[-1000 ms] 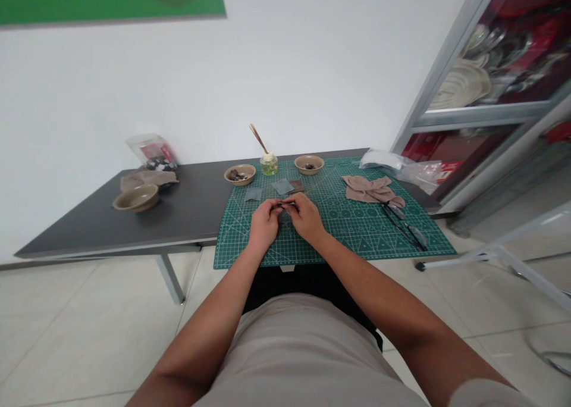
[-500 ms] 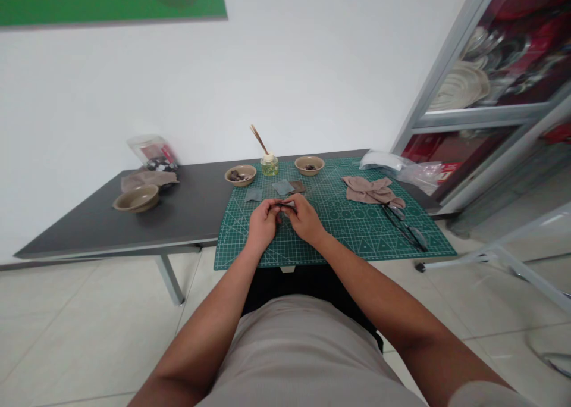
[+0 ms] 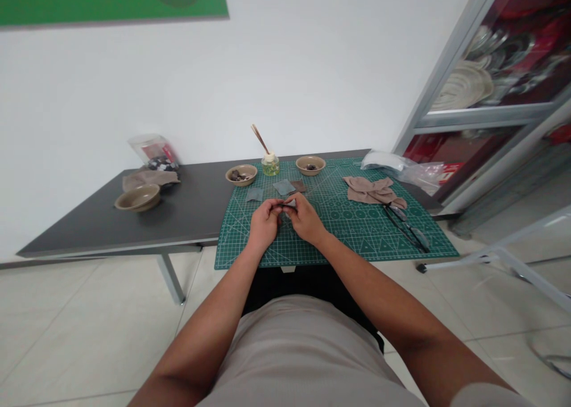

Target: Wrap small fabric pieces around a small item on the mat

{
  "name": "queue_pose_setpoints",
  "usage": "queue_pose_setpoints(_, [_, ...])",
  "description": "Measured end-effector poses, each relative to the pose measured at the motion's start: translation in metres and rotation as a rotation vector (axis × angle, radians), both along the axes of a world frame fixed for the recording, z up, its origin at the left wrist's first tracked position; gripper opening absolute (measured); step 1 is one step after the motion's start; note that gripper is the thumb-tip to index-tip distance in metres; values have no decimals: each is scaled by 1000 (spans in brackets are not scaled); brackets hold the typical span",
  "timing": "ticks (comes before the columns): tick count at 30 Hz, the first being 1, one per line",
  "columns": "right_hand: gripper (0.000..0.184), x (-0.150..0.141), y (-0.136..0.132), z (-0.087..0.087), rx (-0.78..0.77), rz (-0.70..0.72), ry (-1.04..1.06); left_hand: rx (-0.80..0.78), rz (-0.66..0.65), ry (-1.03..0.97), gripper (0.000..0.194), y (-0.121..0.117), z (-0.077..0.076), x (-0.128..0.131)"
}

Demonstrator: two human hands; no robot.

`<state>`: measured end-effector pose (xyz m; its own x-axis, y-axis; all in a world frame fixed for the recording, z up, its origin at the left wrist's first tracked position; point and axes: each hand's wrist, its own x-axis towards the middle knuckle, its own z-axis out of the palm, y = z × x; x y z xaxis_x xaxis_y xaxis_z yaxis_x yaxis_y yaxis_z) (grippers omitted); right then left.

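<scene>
Left hand and right hand close together, both grips pinched on a tiny dark bit, too small to make out, over a green cutting mat, tan bowl far left on the desk

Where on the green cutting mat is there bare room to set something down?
Bare green grid lies between the right hand and the long dark metal tool, and left of the left hand. It's crowded along the far edge: small grey fabric squares and the crumpled beige cloth.
</scene>
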<state>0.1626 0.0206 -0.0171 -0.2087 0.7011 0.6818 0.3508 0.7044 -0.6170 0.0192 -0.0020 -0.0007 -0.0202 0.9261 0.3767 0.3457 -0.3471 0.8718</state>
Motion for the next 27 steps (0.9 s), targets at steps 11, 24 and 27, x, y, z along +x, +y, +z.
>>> queue_pose_setpoints(11, [4, 0, 0, 0, 13, -6, 17, -11, 0, 11, 23, -1, 2, 0])
queue_pose_setpoints(24, [3, 1, -1, 0, 7, 33, 12, 5, -33, 3, 22, 1, 0, 0])
queue_pose_setpoints(27, [3, 2, -1, 0, 16, 44, 6, 5, -24, 14, 23, 2, 0, 0])
